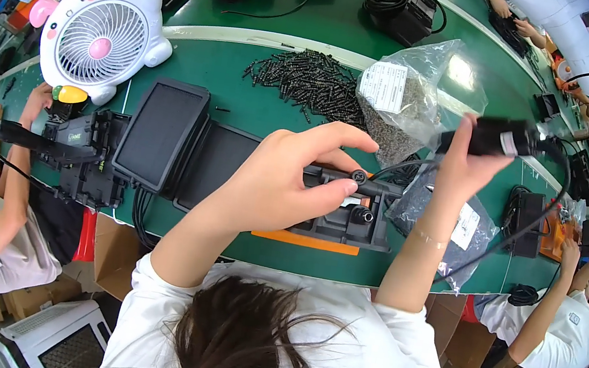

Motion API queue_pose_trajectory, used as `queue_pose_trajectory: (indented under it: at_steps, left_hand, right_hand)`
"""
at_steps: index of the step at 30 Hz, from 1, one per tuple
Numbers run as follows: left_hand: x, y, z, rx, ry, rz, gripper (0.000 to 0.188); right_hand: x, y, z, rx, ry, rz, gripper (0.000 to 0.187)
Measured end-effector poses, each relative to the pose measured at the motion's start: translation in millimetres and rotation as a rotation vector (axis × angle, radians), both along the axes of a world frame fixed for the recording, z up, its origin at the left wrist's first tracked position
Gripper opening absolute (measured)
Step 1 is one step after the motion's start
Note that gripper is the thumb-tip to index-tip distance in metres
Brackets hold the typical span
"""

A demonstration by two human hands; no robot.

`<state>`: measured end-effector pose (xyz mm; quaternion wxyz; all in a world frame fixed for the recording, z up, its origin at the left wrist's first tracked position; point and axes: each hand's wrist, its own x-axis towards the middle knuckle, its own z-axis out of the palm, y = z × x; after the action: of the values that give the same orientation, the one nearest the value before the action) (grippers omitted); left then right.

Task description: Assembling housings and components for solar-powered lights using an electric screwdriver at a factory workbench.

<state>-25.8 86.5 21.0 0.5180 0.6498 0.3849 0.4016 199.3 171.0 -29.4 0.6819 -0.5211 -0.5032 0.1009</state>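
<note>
My left hand (284,175) reaches over a long black plastic housing (379,231). Its thumb and a finger close around a small round black screw (359,176) at the housing's upper edge; another finger stretches out above. A similar round black piece (362,215) stands in the housing just below. Raised to the right, my right hand (462,159) is wrapped round a dark cylindrical tool, probably an electric screwdriver (495,138), blurred, with a cable at its right end. To the left, a black rectangular panel (161,135) leans beside the housing.
Black screws (309,83) lie heaped beyond my hands, beside a clear bag (396,115) of small parts. A plastic-wrapped package (467,229) lies under my right forearm. A white fan (102,41) stands left. People work on both sides. An orange strip (305,243) shows under the housing.
</note>
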Motion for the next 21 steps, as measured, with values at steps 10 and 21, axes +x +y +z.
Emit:
queue_pose_trajectory:
  at_steps: [10, 21]
  left_hand:
    - [2.6, 1.2, -17.2, 0.173, -0.028, 0.068, 0.035]
    - [4.5, 3.6, -20.7, 0.162, -0.090, 0.076, 0.041]
  right_hand:
    - [-2.8, -51.8, 129.1, 0.403, 0.496, 1.074, 0.056]
    - [-39.4, -45.9, 132.3, 0.171, 0.482, 1.363, 0.067]
